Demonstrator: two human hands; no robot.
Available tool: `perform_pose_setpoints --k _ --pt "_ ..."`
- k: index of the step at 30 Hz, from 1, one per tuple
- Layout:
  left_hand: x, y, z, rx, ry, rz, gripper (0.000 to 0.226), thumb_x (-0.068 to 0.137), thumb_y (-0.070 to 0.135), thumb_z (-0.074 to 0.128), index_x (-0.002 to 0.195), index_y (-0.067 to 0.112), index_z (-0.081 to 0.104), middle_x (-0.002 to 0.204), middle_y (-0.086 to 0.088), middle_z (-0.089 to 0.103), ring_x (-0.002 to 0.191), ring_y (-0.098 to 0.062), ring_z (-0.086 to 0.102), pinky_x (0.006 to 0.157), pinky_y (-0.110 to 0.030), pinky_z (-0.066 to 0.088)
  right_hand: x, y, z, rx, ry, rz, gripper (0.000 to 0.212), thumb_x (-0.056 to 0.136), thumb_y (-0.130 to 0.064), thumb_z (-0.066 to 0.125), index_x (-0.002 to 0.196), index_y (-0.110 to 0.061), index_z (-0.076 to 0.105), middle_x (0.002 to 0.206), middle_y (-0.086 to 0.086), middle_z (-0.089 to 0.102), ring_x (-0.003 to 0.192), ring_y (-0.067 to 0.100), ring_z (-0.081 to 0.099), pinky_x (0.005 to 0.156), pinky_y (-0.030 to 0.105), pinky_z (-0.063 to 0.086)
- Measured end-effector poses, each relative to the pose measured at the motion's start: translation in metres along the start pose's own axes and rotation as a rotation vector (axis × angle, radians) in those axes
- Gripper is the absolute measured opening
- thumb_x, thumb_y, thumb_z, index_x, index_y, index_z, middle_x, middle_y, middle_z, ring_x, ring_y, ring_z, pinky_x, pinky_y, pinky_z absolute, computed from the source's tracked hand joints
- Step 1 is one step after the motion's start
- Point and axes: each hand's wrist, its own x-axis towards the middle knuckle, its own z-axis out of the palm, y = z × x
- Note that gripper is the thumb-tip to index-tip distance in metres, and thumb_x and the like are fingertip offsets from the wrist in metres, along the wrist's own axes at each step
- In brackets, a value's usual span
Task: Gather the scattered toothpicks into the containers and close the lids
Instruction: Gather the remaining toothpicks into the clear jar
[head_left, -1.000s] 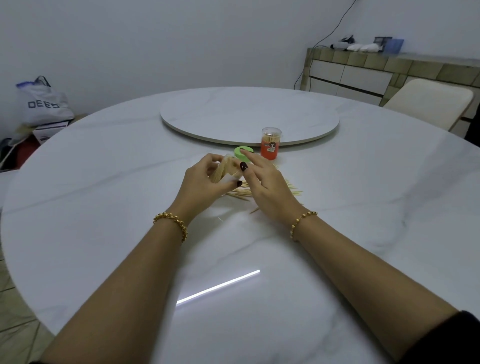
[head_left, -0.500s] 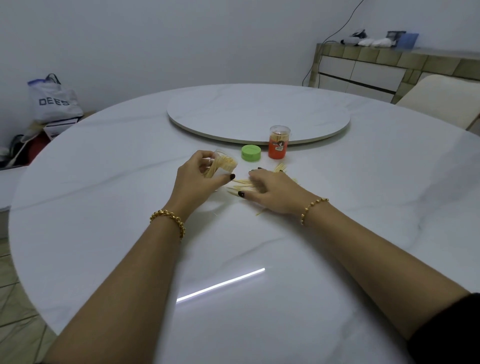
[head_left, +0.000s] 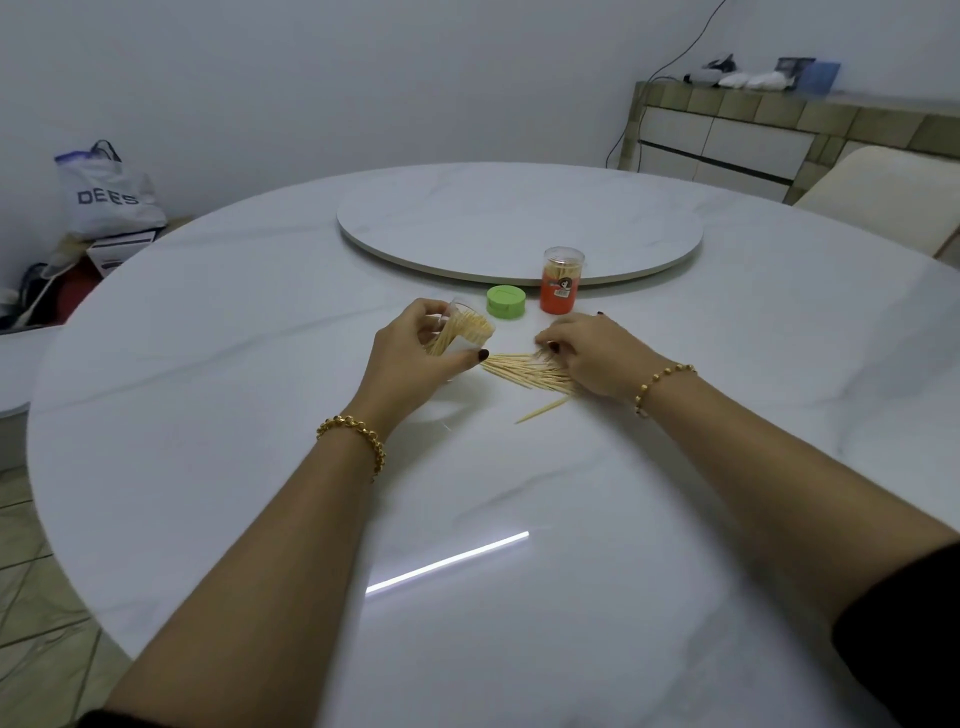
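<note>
At frame centre the left hand grips a tilted clear plastic container; the right hand curls over loose wooden toothpicks on the white desk, pinch unclear. Best to rake them parallel, then feed one bundle in endwise.

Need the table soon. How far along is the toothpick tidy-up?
Done: the orange container stands capped and full. In hand: the left hand holds the clear container tilted, part filled; the right hand pinches at the loose toothpicks. Left: that pile, one stray toothpick, and fitting the green lid.
</note>
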Motion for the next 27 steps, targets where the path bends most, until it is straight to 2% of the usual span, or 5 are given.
perform_pose_setpoints --k 5,14,21,24,27 --pt "0.0 0.001 0.001 -0.01 -0.013 -0.004 0.046 0.072 0.02 0.083 0.11 0.021 0.057 0.104 0.004 0.061 0.089 0.0 0.058 0.056 -0.003 0.044 -0.011 0.014 -0.002 0.018 0.063 0.001 0.031 0.09 -0.003 0.052 0.114 -0.013 0.068 0.116 0.003 0.059 0.104 0.023 0.056 0.091 0.036 0.046" --pt "-0.004 0.002 0.006 0.019 -0.048 0.022 0.047 0.073 0.019 0.082 0.113 0.016 0.058 0.105 0.002 0.061 0.087 0.0 0.057 0.056 -0.003 0.043 -0.021 0.006 0.019 0.082 0.335 0.063 0.022 0.091 -0.008 0.053 0.1 -0.01 0.073 0.098 0.007 0.066 0.095 0.024 0.057 0.081 0.037 0.047" --pt "-0.003 0.0 0.01 0.066 -0.065 0.034 0.046 0.072 0.024 0.083 0.11 0.023 0.058 0.102 0.009 0.06 0.091 0.003 0.057 0.061 -0.004 0.044 -0.022 0.006 0.022 0.083 0.416 0.045 0.02 0.091 -0.011 0.055 0.097 -0.01 0.074 0.096 0.007 0.069 0.094 0.027 0.058 0.083 0.04 0.044" --pt "-0.003 -0.001 0.011 0.097 -0.076 0.043 0.047 0.071 0.027 0.083 0.112 0.024 0.058 0.107 0.006 0.062 0.096 -0.002 0.058 0.068 -0.005 0.043 -0.021 0.006 0.024 0.102 0.421 0.045 0.02 0.091 -0.011 0.054 0.094 -0.011 0.074 0.09 0.007 0.071 0.087 0.027 0.058 0.074 0.032 0.04" --pt "-0.003 -0.002 0.011 0.105 -0.077 0.05 0.047 0.071 0.027 0.083 0.112 0.024 0.058 0.107 0.005 0.062 0.098 -0.004 0.059 0.072 -0.009 0.045 -0.021 0.007 0.026 0.202 0.486 0.09 0.02 0.09 -0.01 0.054 0.089 -0.014 0.073 0.083 0.004 0.072 0.082 0.028 0.06 0.071 0.036 0.047"
